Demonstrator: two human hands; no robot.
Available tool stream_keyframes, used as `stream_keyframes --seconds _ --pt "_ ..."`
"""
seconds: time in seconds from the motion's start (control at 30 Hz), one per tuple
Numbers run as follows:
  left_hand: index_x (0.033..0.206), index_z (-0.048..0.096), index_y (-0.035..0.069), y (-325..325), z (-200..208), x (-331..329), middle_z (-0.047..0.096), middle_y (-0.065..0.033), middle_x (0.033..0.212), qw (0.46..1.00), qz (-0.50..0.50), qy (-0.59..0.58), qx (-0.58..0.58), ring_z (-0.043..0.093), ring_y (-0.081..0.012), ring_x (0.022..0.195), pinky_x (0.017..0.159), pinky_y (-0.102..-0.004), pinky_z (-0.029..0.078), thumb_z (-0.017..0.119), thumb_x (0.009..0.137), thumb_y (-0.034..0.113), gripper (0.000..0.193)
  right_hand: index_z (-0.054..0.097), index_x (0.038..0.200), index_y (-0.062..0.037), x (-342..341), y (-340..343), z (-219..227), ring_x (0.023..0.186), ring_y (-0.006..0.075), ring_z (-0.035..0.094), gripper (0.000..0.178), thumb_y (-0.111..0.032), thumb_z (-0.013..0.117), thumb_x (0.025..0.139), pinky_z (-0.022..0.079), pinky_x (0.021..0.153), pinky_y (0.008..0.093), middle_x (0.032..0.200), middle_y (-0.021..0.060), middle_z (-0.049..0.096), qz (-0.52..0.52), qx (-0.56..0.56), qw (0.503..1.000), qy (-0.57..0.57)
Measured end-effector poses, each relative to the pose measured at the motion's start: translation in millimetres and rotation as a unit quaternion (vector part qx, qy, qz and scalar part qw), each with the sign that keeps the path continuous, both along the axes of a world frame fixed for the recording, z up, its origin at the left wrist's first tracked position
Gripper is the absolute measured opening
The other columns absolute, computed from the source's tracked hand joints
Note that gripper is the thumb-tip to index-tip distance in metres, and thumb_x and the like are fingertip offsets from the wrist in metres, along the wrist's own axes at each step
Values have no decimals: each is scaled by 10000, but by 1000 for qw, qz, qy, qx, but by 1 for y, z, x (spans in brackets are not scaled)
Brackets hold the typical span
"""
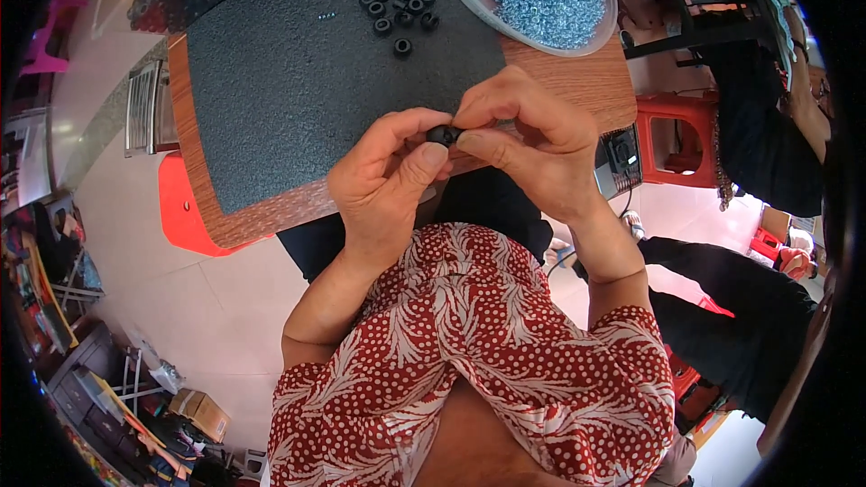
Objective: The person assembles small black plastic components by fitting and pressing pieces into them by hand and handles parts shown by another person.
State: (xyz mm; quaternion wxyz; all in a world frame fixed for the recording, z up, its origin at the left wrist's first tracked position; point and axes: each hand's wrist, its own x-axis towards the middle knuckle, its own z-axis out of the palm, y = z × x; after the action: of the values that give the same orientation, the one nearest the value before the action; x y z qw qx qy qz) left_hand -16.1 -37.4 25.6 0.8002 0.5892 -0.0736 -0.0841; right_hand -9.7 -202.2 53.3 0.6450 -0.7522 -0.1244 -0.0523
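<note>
Just in front of the table's near edge, my two hands meet around a small black cord lock. My left hand pinches it between thumb and fingertips. From the other side, the thumb and index finger of my right hand close on its right end; fingertips hide part of it. Several more black round cord lock pieces with holes lie loosely grouped on the dark grey mat. Two tiny metal springs rest left of that group.
A round translucent tub heaped with small shiny springs stands at the far right of the wooden table. At the far left is a clear container of black pieces. Red stools flank the table; a person in dark clothes is at right.
</note>
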Motion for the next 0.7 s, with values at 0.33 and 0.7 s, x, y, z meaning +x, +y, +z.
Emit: stream_keyframes --seconds 0.33,0.7 --pt "1041 602 -25 5 4 4 609 -40 820 999 -28 36 -16 582 -78 704 631 -187 478 629 847 77 221 628 872 2 0 -6 4 744 91 564 115 6 659 762 455 609 213 851 39 579 28 27 998 44" --pt "1056 600 -42 2 -1 8 625 -67 805 989 -64 75 -114 586 -96 679 608 -193 479 635 840 79 250 626 901 8 -1 -8 3 736 84 582 158 -18 682 756 472 617 203 841 42 573 21 18 998 58"
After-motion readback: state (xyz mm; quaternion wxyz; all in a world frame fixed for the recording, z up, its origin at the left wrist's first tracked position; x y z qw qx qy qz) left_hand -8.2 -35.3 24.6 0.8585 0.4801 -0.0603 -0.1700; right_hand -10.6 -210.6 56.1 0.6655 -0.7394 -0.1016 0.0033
